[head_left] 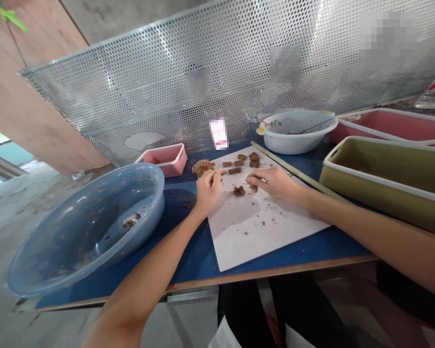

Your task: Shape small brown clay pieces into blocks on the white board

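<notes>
A white board [261, 227] lies on the blue table [181, 203]. Several small brown dough pieces [248, 159] sit at the board's far end, and a larger brown lump [202, 167] lies at its far left corner. My left hand [208, 188] rests curled at the board's left edge, fingers closed, and seems to hold a bit of dough. My right hand [273, 183] lies on the board with its fingertips pinched on a small brown piece. One more shaped piece [239, 191] lies between the two hands.
A big blue basin [75, 232] overhangs the table's left edge. A small pink tray [166, 158], a white bowl [297, 130], a long wooden stick [297, 171], an olive tray [387, 179] and a pink tray [391, 124] stand around. A perforated metal screen [202, 77] backs the table.
</notes>
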The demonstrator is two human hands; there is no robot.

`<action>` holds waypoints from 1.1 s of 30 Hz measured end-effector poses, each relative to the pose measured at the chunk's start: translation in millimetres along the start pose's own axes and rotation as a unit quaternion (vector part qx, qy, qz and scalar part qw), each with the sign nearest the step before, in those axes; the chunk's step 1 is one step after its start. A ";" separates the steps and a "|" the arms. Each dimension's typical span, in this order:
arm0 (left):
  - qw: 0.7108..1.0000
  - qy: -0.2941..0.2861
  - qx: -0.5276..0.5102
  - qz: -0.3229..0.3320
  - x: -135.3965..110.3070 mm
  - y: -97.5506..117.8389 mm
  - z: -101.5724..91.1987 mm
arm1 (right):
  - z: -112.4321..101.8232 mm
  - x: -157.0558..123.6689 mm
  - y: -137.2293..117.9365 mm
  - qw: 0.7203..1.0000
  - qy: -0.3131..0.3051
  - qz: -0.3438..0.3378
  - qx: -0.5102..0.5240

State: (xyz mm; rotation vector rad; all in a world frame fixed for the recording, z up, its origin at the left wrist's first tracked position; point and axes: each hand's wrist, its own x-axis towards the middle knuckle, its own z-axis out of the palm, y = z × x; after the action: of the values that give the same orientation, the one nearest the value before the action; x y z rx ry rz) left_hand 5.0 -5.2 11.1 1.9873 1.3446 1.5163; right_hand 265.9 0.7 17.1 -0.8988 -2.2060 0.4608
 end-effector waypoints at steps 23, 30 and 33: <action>1.000 -0.004 0.019 0.011 -0.1 0.7 -0.2 | 6.2 0.2 4.5 0.991 0.045 -0.128 0.022; 1.000 0.000 0.026 0.018 -0.8 -0.5 0.1 | 5.1 -0.6 2.4 0.996 0.056 -0.073 0.006; 0.999 -0.004 0.032 0.030 -1.1 -2.7 0.5 | -11.6 -0.7 -10.1 0.994 0.075 -0.076 -0.027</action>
State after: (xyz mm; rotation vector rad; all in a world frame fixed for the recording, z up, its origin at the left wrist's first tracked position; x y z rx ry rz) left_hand 4.0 -4.6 8.4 2.0876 1.3581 1.5067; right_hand 269.9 -6.1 30.3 -0.7606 -2.1379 0.2535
